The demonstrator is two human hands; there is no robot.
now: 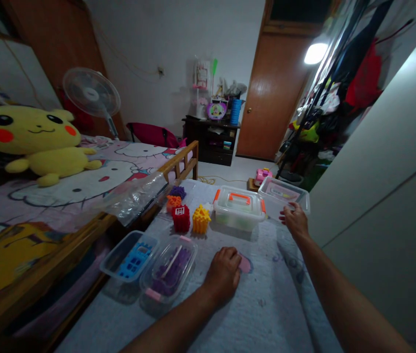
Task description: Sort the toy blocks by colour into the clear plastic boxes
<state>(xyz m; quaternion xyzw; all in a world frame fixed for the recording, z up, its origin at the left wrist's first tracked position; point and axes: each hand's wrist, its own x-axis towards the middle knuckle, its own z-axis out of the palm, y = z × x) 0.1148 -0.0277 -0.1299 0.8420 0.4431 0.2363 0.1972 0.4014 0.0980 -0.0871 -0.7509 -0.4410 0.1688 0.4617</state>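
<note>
My left hand (224, 270) rests on the cloth-covered table with its fingers curled under; whatever they may hold is hidden. My right hand (295, 220) is at the near edge of a clear plastic bin (305, 196), fingers apart; whether they touch it I cannot tell. Between and beyond my hands stands a clear box with an orange handle and clips (239, 206). To its left are bundles of toy pieces: yellow (201, 219), red (181, 218), orange (173, 202) and purple (177, 191). A lidded box with purple pieces (169, 269) lies left of my left hand.
An open clear tub (108, 262) with blue pieces (135, 260) sits at the table's left edge. Beside it runs a wooden bed rail (119, 225) with a clear plastic bag (130, 198) on it. A white cabinet (388, 196) rises on the right. A pink toy (263, 175) stands beyond the table.
</note>
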